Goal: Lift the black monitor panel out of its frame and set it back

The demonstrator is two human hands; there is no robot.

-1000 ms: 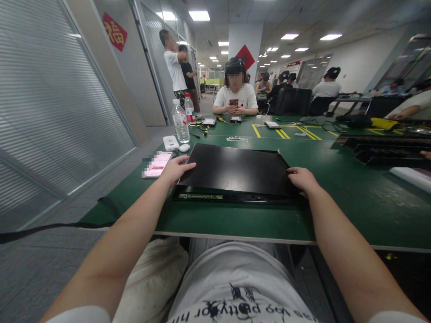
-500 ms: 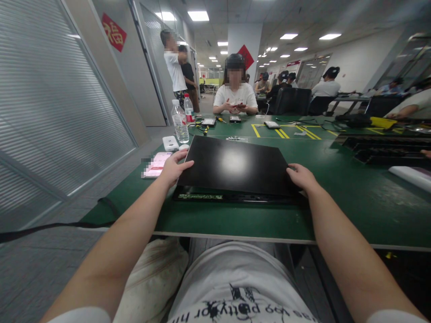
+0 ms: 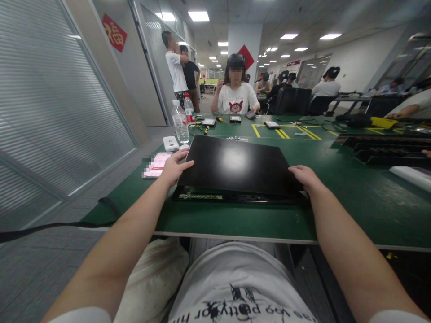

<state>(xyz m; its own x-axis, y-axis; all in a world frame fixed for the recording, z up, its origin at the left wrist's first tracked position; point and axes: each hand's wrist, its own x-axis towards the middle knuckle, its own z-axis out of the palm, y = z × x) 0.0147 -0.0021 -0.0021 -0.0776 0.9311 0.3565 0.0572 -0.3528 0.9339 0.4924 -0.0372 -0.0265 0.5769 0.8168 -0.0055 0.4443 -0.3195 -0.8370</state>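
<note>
A large flat black panel lies in front of me, tilted up at its far edge above a black frame that rests on the green table. My left hand grips the panel's left edge, thumb on top. Over on the panel's right near corner, my right hand holds the edge with its fingers curled round it. A strip of green circuit board shows along the frame's near left side.
A lit phone, a white box and a water bottle sit left of the panel. Tools and small devices lie further back. A person sits opposite; two others stand at the left wall. Black trays are at the right.
The panel's far edge has risen off the frame since a second ago. My right hand has slid slightly nearer along the right edge. The person opposite has lowered what they held.
</note>
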